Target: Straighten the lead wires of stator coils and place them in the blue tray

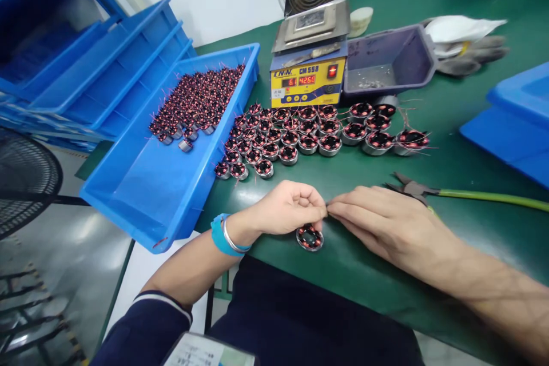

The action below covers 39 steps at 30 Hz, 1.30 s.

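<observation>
From where I stand, a round, metal-rimmed coil wound with copper wire point(309, 238) lies on the green desk point(493, 234), under the left hand's point(295, 206) fingertips. Both grips look pinched closed, the right hand's point(386, 229) meeting the left's; I can't tell what's between. Gentle, even tension should spare fine wire.
</observation>
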Each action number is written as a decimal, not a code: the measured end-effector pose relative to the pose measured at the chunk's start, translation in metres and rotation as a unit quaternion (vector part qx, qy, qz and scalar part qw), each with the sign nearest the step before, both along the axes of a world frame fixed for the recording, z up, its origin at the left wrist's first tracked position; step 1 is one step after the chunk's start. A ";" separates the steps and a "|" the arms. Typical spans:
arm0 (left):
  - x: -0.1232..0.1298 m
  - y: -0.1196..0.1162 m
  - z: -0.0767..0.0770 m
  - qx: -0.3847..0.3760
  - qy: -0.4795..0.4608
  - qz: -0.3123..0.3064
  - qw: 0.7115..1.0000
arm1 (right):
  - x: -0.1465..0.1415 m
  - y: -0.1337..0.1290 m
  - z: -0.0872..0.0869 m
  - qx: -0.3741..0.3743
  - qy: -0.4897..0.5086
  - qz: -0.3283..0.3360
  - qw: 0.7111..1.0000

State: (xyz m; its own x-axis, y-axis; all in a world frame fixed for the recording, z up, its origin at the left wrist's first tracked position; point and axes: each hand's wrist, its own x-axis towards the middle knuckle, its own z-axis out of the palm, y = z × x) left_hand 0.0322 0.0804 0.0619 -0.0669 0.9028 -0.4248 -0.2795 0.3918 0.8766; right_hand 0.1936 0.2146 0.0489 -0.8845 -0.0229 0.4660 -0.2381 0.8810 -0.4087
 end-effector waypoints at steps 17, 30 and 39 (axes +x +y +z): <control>0.002 -0.004 0.005 -0.005 0.004 -0.005 1.000 | 0.011 0.000 -0.011 0.132 0.110 0.028 0.985; 0.004 -0.007 0.004 -0.001 0.016 -0.011 1.000 | 0.004 -0.014 0.002 -0.273 -0.130 -0.013 0.953; 0.005 -0.008 0.001 0.025 0.019 -0.002 1.000 | 0.005 -0.016 0.001 -0.167 -0.091 -0.023 0.981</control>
